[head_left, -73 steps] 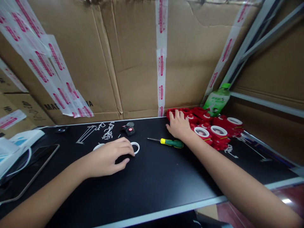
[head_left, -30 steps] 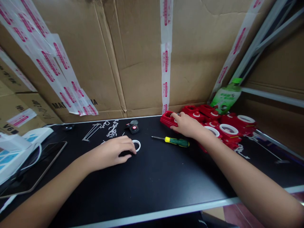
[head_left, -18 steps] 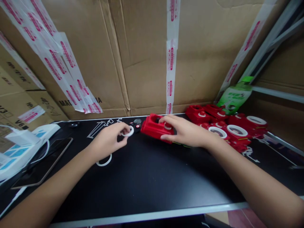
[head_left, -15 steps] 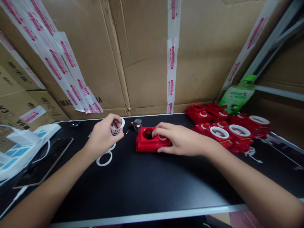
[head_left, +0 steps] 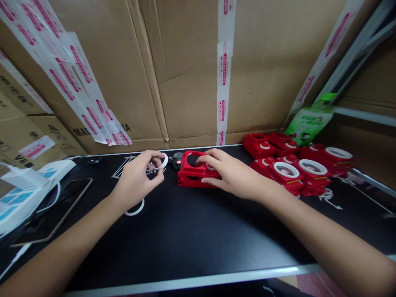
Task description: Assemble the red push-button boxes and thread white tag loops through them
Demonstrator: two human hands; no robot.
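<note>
My left hand (head_left: 137,179) is raised a little above the black table (head_left: 198,231) and pinches a small white ring (head_left: 162,161) between thumb and fingers. My right hand (head_left: 227,175) rests on a red plastic housing (head_left: 193,174) with a round hole in its top, gripping its right end. The ring hangs just left of that housing. A second white ring (head_left: 136,209) lies flat on the table below my left wrist.
A pile of red housings (head_left: 293,165), some fitted with white rings, lies at the right. A green pouch (head_left: 309,121) leans on the cardboard wall (head_left: 185,74). A small black and red part (head_left: 177,160) sits behind the housing. A phone (head_left: 52,214) and white box (head_left: 27,185) lie left.
My right hand took a red housing from the pile and slid it left to the table's middle. My left hand picked up a white ring and lifted it beside the housing.
</note>
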